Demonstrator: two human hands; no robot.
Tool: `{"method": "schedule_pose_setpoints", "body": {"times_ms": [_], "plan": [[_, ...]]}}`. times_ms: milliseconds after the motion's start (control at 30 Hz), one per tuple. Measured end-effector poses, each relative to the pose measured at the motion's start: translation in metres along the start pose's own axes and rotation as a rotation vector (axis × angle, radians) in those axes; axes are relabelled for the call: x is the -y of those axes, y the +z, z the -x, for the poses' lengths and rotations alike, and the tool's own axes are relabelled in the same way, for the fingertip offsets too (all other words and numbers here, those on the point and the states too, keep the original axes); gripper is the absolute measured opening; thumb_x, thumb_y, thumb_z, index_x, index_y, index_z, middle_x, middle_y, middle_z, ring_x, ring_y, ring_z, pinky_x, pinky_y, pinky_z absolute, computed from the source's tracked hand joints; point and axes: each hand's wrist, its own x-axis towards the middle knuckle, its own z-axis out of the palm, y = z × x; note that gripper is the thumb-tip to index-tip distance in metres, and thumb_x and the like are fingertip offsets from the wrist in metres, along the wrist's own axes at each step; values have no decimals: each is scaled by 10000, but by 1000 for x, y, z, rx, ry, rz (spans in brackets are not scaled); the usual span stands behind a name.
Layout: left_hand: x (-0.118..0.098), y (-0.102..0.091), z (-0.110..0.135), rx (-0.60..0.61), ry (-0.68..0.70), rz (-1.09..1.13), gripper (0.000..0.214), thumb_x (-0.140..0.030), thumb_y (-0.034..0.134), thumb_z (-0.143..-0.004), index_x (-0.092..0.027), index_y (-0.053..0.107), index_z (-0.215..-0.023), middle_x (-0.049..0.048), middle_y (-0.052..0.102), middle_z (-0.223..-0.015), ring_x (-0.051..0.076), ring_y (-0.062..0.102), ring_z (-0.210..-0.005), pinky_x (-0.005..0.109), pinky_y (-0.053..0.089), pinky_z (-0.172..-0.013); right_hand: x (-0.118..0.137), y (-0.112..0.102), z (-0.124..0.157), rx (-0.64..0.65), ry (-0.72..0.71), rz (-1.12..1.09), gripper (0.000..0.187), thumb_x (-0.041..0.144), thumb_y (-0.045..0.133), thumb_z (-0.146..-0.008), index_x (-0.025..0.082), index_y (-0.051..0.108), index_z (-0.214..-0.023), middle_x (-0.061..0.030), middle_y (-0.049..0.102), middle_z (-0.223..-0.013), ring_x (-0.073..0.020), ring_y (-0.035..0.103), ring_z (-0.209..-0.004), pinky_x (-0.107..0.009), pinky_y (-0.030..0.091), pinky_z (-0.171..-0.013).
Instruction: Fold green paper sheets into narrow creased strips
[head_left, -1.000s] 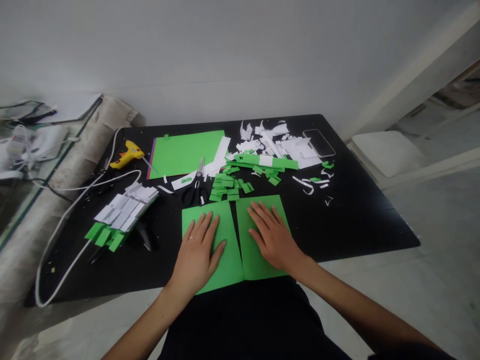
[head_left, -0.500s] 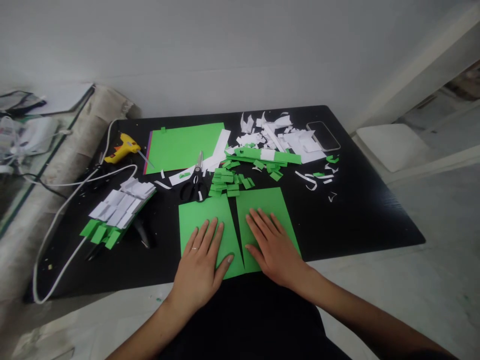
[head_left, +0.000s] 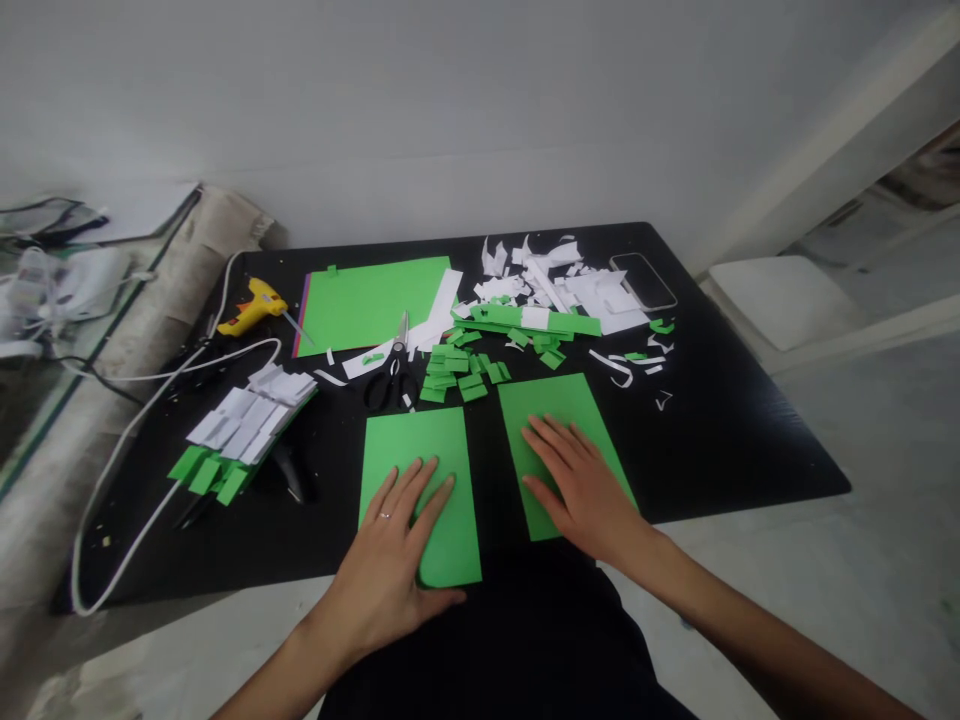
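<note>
Two green paper sheets lie near the front edge of the black table (head_left: 720, 440). My left hand (head_left: 394, 560) rests flat, fingers spread, on the left green sheet (head_left: 417, 450). Flat on the right green sheet (head_left: 559, 415) lies my right hand (head_left: 585, 490), fingers stretched out. A dark gap of table separates the two sheets. Black-handled scissors (head_left: 394, 375) lie just beyond the left sheet, beside a heap of small green paper pieces (head_left: 461, 370).
A larger green sheet (head_left: 367, 300) lies at the back, white scraps (head_left: 555, 285) and a phone (head_left: 643, 280) at the back right. A yellow glue gun (head_left: 251, 307) with a white cord (head_left: 135, 440) sits left, near a stack of white and green strips (head_left: 240, 430).
The two green sheets, joined at their near end before, now lie fully apart. My right hand slid its sheet to the right; my left hand drew back toward me.
</note>
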Motion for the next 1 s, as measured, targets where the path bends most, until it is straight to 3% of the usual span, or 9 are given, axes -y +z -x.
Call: {"method": "schedule_pose_setpoints", "body": {"times_ms": [100,200,300,533,600,700,833,900,1000], "plan": [[3,-11,2,-13,161,67,748,-333,755,-849,-162,469,-1518,177,595,-1495,400,543,-1400,672,402,-1183,-16,-7,-2,-105,83,-13,451,420,444,-1082,167,608,-1417,-157,606,-1493,-362,510,-1449,-648,398,-1205],[4,-27,1,-76,257,236,377,-147,620,-913,-176,631,-1289,114,760,-1177,285,731,-1101,472,614,-964,-22,-12,-9,-215,135,-52,393,406,476,-1068,144,694,-1266,-182,680,-1366,-392,551,-1396,-662,405,-1185],[3,-48,-7,-185,224,451,239,-68,591,-936,-175,679,-1131,53,757,-887,168,732,-756,271,607,-661,-12,-17,-21,-243,142,-220,333,400,519,-1050,180,706,-1214,-162,706,-1297,-361,606,-1318,-609,485,-1120],[8,-119,-56,-693,-111,433,46,-217,772,-876,-234,764,-918,-45,700,-717,98,578,-533,225,487,-474,27,-66,-81,-32,200,-937,496,548,360,-1089,232,654,-1333,-121,721,-1243,-255,728,-1069,-458,617,-922],[9,-141,-79,-887,-153,434,44,-258,796,-862,-222,772,-860,-41,682,-712,104,546,-565,243,443,-479,34,-91,-104,-150,185,-943,543,601,351,-1077,269,588,-1436,-120,644,-1416,-286,644,-1269,-504,562,-1042],[8,-169,-112,-1091,-84,420,50,-284,789,-873,-253,785,-912,-42,676,-762,139,575,-669,306,487,-610,45,-124,-134,-333,94,-791,685,640,476,-1029,309,351,-1616,-69,314,-1709,-338,286,-1576,-569,360,-1233],[6,-182,-140,-1308,98,391,49,-264,801,-884,-280,779,-924,-54,627,-743,143,619,-760,297,503,-656,57,-141,-154,-532,-28,-617,863,665,520,-999,394,54,-1674,-14,68,-1768,-405,84,-1614,-665,277,-1226],[7,-179,-144,-1314,145,429,61,-240,792,-898,-273,777,-947,-56,650,-770,134,635,-774,291,511,-671,60,-140,-158,-512,-61,-581,867,648,515,-1009,413,4,-1669,-9,55,-1766,-406,86,-1613,-674,291,-1217],[12,-172,-146,-1171,147,532,50,-237,775,-917,-262,776,-960,-54,687,-810,124,639,-742,290,495,-653,61,-135,-163,-423,-103,-552,952,649,561,-987,382,-44,-1671,-44,143,-1753,-381,201,-1599,-649,339,-1221]]}}
